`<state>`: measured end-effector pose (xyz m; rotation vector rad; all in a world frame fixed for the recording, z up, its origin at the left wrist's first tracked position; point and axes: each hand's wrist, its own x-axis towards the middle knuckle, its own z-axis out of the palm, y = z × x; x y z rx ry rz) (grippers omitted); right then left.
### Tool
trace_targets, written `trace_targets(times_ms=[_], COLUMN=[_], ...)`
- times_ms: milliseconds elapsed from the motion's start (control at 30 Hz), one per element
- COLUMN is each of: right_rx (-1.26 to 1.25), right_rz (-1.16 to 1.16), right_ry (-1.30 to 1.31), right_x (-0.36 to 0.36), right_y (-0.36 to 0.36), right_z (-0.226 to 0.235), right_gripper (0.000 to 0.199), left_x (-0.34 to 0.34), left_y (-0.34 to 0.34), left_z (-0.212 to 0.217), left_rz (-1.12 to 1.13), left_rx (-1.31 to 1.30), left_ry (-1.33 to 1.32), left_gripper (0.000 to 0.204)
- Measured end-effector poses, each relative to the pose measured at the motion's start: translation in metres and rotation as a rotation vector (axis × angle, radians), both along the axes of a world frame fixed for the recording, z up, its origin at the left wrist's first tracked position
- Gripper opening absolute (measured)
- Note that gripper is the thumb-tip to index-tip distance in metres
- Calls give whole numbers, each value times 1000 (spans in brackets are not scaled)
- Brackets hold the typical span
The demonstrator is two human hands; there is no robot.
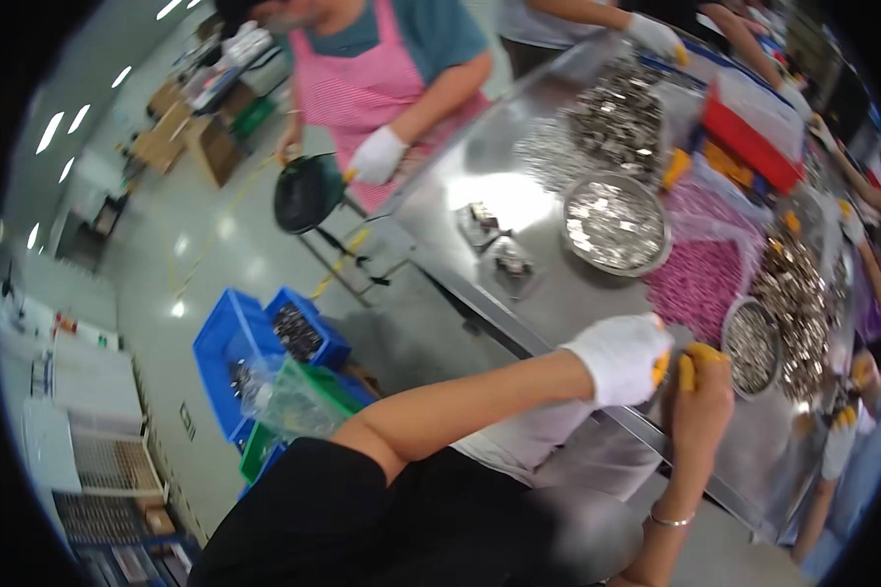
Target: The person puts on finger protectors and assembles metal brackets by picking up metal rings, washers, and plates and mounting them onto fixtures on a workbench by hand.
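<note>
My left hand (620, 360), in a white glove with yellow fingertips, is held over the near edge of the metal table (440, 230). Its fingers are curled, and anything in them is hidden. Close by on its right, my right hand (705, 391) wears yellow finger covers and is closed in a pinch; what it holds is too small to make out. Just beyond the hands lies a heap of pink pieces (695, 284) on clear plastic. A round metal bowl (751, 347) of small silvery parts sits near my right hand. Farther left stands a larger bowl (615, 225) filled with shiny parts.
Two small clear bags (511, 266) of parts lie near the table edge. Heaps of metal parts (617, 117) and a red bin (751, 132) are farther back. Blue crates (240, 342) stand at left. A person in a pink apron (362, 93) holds a dark bag; other people's hands work around the table.
</note>
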<state>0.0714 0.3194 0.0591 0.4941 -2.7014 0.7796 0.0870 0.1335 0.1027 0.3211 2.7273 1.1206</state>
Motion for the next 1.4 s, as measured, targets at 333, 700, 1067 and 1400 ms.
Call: trace_targets(times_ms=[333,700,1067,1400], right_rx=[-649,-548,-28,258], right_rz=[160,141,-106,-55], right_ry=[-499,-509,123,228], right_x=[27,37,31,-16], right_y=[3,-29,42,74], right_z=[14,44,8,-12], right_gripper=[19,29,30,20], left_x=[13,37,30,22], left_y=[1,-31,-115,-53], left_z=[-14,-3,-3,-13], left_rz=[158,182,354,196], left_rx=[454,368,-1024,-363], left_ry=[-140,125,430,496], left_gripper=[30,36,31,23])
